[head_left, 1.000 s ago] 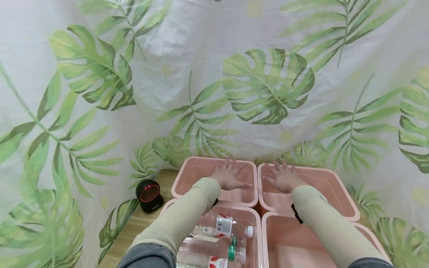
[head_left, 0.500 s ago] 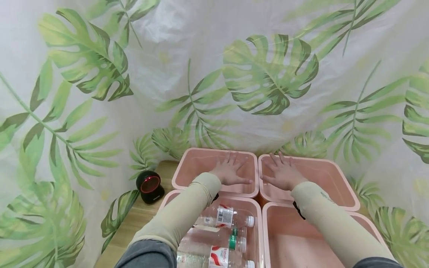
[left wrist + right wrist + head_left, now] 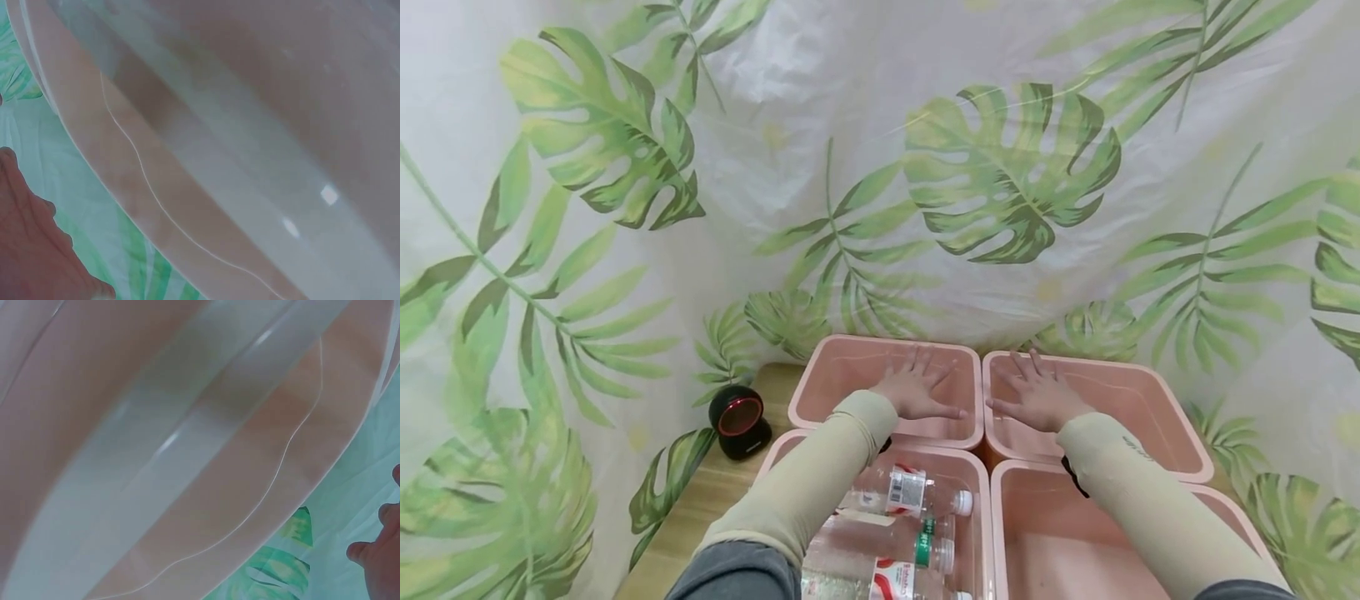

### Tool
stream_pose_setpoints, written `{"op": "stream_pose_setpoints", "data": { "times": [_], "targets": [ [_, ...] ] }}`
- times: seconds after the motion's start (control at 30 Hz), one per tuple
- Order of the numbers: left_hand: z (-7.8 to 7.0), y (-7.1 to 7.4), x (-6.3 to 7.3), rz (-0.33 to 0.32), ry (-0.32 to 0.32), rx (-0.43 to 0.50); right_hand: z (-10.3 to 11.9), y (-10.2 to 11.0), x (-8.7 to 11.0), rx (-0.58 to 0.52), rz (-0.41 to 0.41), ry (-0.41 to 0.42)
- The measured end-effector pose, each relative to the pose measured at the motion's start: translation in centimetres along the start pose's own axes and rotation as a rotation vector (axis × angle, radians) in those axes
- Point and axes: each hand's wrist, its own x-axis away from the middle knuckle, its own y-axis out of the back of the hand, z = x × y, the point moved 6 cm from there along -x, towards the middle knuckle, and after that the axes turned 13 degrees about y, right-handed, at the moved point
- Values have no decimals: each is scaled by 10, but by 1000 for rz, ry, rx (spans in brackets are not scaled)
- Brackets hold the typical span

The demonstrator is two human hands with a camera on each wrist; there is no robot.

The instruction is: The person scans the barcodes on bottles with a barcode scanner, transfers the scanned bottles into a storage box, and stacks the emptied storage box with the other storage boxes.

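Bottles lie nearest the person, clear plastic ones on their sides in the near-left pink bin, their long axes running left to right with caps toward the right; beside it the near-right bin shows only its pink floor; both sleeved forearms pass over these two bins toward the far pair. Beyond, the left hand rests flat, palm down, inside the far-left bin, fingers spread and straight, thumb pointing toward the shared wall; the right hand lies the same way in the far-right bin, splayed, gripping nothing; the two thumbs nearly face each other across the adjoining rims. Each hand sits toward the inner side of its own bin, well apart from the outer wall; the bottles lie behind and below the left hand, toward the person's body, so the left hand is the nearer one to them. The wrist views show little beyond blurred pink bin wall and a bit of palm or fingers against leaf-print cloth. Off to the left on the wooden surface stands a small black device with a red ring; farthest back hangs a white curtain printed with green leaves.
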Motion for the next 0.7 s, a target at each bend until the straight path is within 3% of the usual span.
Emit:
{"op": "stream_pose_setpoints", "data": {
  "times": [0.37, 0.7],
  "targets": [
    [-1, 1, -9, -10, -5, -18, -4, 4, -4, -17, -4, 7],
    [1, 1, 1, -6, -11, -19, -5, -3, -2, -23, 23, -2]
  ]
}}
